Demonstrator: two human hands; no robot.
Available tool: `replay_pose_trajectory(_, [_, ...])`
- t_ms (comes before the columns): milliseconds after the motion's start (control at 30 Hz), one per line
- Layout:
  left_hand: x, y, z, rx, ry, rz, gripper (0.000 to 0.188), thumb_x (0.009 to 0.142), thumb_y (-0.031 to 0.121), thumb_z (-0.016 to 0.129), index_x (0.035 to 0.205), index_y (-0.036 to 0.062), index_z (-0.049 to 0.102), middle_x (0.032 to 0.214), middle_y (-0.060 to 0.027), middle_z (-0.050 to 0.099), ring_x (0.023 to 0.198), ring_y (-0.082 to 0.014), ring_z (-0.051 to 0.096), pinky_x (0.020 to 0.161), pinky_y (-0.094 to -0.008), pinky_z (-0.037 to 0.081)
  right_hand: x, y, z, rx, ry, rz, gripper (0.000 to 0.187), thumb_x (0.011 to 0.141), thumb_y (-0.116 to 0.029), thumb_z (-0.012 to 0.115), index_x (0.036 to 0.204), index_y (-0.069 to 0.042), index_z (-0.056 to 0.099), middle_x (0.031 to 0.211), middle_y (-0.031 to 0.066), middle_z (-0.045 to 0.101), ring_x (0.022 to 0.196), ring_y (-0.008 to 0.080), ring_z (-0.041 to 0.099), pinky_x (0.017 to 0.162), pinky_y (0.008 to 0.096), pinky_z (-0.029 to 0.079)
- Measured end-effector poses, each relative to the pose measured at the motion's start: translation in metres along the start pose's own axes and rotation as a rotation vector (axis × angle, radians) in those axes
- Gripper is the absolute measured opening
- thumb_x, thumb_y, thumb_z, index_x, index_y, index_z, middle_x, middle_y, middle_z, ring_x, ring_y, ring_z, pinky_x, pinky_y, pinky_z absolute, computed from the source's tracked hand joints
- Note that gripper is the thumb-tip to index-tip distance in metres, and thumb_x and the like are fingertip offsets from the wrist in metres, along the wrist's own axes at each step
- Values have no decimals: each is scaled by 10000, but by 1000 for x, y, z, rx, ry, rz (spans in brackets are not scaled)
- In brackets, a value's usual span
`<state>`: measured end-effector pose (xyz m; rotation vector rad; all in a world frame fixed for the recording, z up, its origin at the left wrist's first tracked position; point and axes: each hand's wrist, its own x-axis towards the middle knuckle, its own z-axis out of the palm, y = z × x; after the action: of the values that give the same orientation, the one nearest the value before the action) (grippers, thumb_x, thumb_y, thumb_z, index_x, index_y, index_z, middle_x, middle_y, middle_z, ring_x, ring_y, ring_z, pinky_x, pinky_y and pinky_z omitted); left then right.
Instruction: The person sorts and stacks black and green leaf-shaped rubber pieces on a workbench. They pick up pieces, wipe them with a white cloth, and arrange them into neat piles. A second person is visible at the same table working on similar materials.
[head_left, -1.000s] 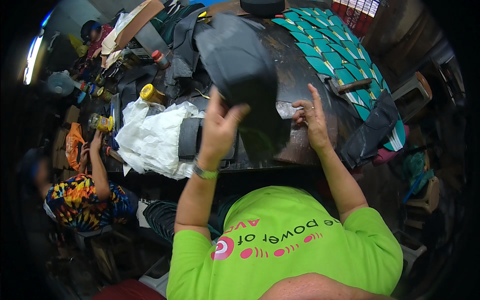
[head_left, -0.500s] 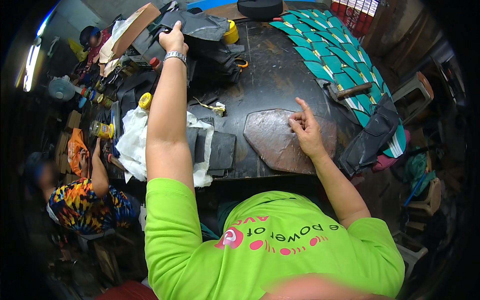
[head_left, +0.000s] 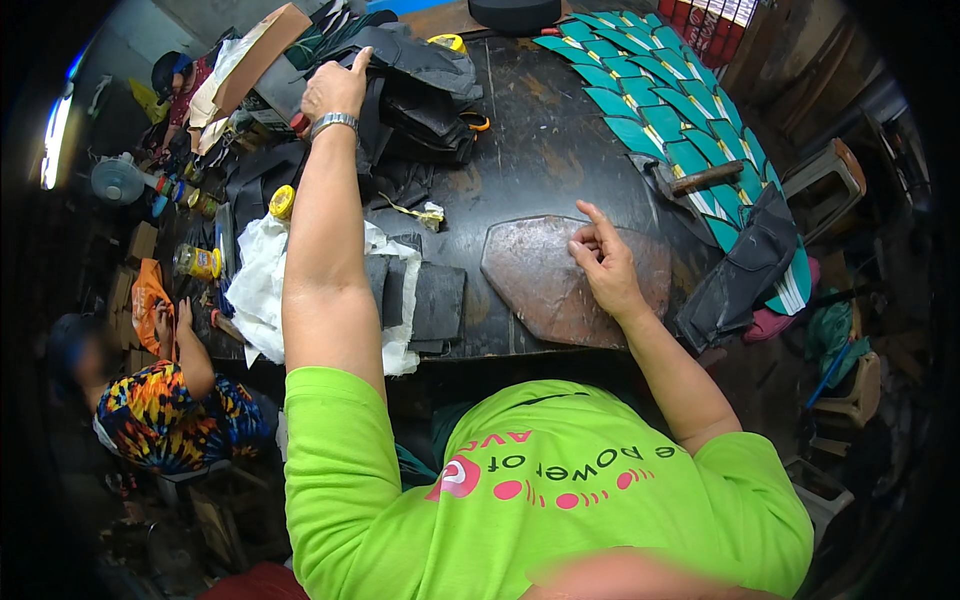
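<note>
My left arm reaches far forward. My left hand (head_left: 337,90), a wristwatch (head_left: 334,123) on its wrist, is at the left side of a heap of black sheet pieces (head_left: 425,75). Its thumb sticks up away from the fingers, whose tips are partly hidden; I see nothing held. Over a flat reddish-brown slab (head_left: 535,275) near the table's front edge hovers my right hand (head_left: 612,275). The index finger is stretched out, the other fingers loosely bent, with nothing visible between them. Contact with the slab cannot be made out.
Rows of overlapping teal pieces (head_left: 690,120) cover the table's right side, with a hammer (head_left: 700,180) and a black piece (head_left: 735,275) on them. White cloth (head_left: 262,290) and black rectangles (head_left: 437,305) lie front left. A person in a patterned shirt (head_left: 180,415) sits at left.
My left hand has let go of the top black piece and moved slightly left; that piece now rests lower on the heap. My right hand has barely moved.
</note>
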<state>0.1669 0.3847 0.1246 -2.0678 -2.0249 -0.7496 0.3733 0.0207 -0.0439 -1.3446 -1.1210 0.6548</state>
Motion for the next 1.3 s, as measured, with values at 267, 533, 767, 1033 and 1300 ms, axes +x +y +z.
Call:
replay_pose_trajectory(267, [6,-27,38,74,559,656,615,889,551,634,1420,274,495,1493,-102,439,1380,-325,410,1058,-569,368,0,-7,1,-65,-17,31,536,914,-60,630,1430,-103,489,859,11,594,713,64,497,687,229,457])
replay_pose_trajectory(533, [12,-20,63,-169,249,513,582,965,509,506,1492,288,398,1562,-112,369,1447,-341,325,1103,-681,234,1,-6,2,-79,-22,49,528,912,-72,637,1420,-101,495,845,21,602,703,75,515,689,245,466])
replay_pose_trajectory(767, [-54,30,28,-645,327,664,330,956,236,615,1263,118,646,1334,-154,576,1183,-296,586,996,-390,462,5,2,4,-17,30,-42,593,923,-60,600,1476,-119,397,783,47,586,706,109,553,678,280,472])
replay_pose_trajectory(1033, [-257,159,52,-1180,-926,694,238,969,182,639,1158,65,724,980,-62,740,887,-136,677,803,-276,526,-31,-52,-24,284,100,-61,562,1000,-37,469,1527,-130,299,787,27,570,725,79,541,639,217,448])
replay_pose_trajectory(1300, [-394,273,54,-1066,-1091,766,914,762,484,785,1443,-23,447,1321,-247,602,1217,-349,595,990,-395,484,-53,-76,-187,-360,571,-328,509,879,-26,657,1355,-79,483,1224,104,577,946,154,593,821,298,505])
